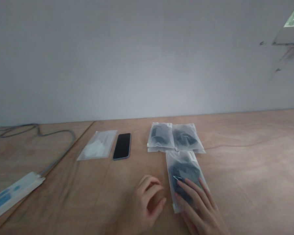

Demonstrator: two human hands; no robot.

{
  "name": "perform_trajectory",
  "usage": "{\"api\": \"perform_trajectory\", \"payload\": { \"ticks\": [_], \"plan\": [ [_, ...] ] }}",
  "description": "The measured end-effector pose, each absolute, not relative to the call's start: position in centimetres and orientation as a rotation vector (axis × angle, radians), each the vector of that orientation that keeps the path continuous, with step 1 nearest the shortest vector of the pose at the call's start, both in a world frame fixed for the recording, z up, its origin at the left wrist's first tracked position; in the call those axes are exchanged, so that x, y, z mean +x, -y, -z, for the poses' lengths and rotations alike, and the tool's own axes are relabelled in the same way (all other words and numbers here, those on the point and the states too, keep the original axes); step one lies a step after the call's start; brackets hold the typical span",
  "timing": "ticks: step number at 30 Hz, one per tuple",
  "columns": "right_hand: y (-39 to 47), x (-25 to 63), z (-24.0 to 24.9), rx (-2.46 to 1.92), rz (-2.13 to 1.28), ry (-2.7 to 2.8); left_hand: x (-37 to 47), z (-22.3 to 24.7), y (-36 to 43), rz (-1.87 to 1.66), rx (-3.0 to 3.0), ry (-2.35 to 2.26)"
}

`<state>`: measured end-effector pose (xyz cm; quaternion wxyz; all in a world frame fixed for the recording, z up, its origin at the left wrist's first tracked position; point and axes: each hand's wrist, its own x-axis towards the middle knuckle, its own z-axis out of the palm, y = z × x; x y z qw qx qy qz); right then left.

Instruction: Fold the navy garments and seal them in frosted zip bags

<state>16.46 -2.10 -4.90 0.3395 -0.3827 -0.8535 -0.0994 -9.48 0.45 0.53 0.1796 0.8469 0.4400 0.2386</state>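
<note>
A frosted zip bag [171, 164] with a dark item inside lies on the wooden table, slightly tilted. Across its lower right part rests my right hand [202, 205], fingers stretched out and spread over the plastic. The thumb side is partly hidden near the bag's bottom edge. To the left of this bag, apart from it, my left hand [147, 202] hovers with loosely curled fingers. A gap shows between its thumb and fingertips, with nothing in it.
Behind the near bag lie more frosted bags with dark contents, one stack at left [161, 135] and one at right [186, 135]. Farther left are a phone [122, 147] and a clear bag [107, 138] with white contents. A power strip [22, 187] trails a grey cable [61, 156]. A wall [127, 65] stands behind.
</note>
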Motion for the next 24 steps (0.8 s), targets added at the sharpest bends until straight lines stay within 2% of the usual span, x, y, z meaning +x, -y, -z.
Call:
{"api": "perform_trajectory", "payload": {
  "ticks": [6, 12, 24],
  "plan": [
    [2.3, 16.2, 3.3, -0.860, 0.196, 2.233, -6.8, -0.2, 1.2, -0.627, 2.016, -1.322],
    [2.6, 15.6, 2.6, -0.793, 0.224, 2.129, -5.9, 0.5, 0.5, -0.361, 1.343, -1.278],
    [2.8, 15.4, 2.6, -0.810, 0.026, 2.059, -5.4, -1.7, -2.9, -0.174, 1.283, -1.179]
  ]
}}
